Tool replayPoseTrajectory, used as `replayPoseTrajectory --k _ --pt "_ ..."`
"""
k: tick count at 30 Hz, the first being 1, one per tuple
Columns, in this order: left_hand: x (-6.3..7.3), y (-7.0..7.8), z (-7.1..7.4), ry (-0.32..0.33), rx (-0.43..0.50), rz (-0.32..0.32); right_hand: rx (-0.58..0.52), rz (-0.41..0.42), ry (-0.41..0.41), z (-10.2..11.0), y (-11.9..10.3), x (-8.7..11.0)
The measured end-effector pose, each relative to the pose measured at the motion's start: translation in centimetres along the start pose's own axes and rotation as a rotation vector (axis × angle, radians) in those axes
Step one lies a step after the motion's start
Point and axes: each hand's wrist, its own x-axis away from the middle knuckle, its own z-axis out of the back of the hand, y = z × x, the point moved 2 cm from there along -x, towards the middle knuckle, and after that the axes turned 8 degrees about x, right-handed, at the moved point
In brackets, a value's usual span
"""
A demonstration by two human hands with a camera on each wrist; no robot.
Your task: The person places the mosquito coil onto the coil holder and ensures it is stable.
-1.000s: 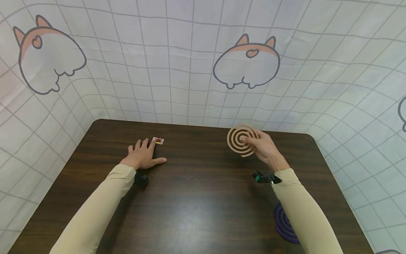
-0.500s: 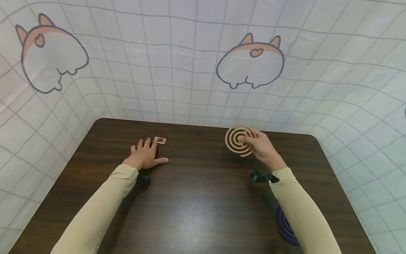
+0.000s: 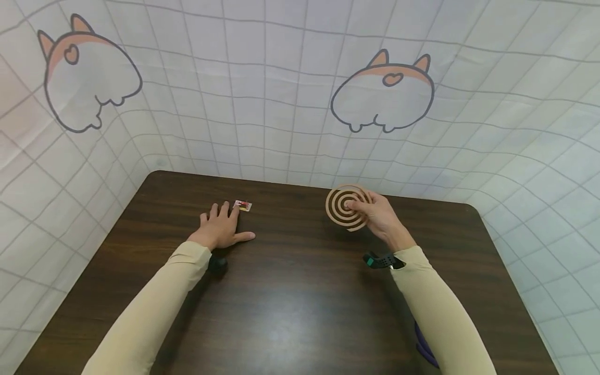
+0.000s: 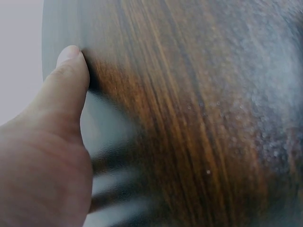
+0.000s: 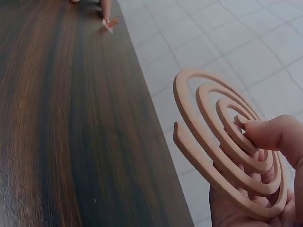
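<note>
My right hand pinches a tan mosquito coil near its centre, thumb in front and fingers behind. In the head view the coil stands tilted up above the back right of the table, its spiral facing me. My left hand lies palm down with fingers spread on the back left of the table. Its index fingertip touches a small white card with red and yellow print. Only the thumb and the thumb side of that hand show in the left wrist view.
A dark wood table lies before me. A purple coil rests at the front right, mostly hidden under my right sleeve. A white gridded curtain hangs along the back and sides.
The head view has shifted slightly, moving the table and curtain to the right in frame. The tan coil has shifted a little leftward over the table. The left hand keeps its place at the card.
</note>
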Motion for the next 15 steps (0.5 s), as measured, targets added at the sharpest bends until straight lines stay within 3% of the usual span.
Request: replayPoseTrajectory --k 15 --pt "0.1 0.1 -0.1 -0.010 -0.003 0.018 0.026 0.006 0.008 -3.0 -0.5 -1.7"
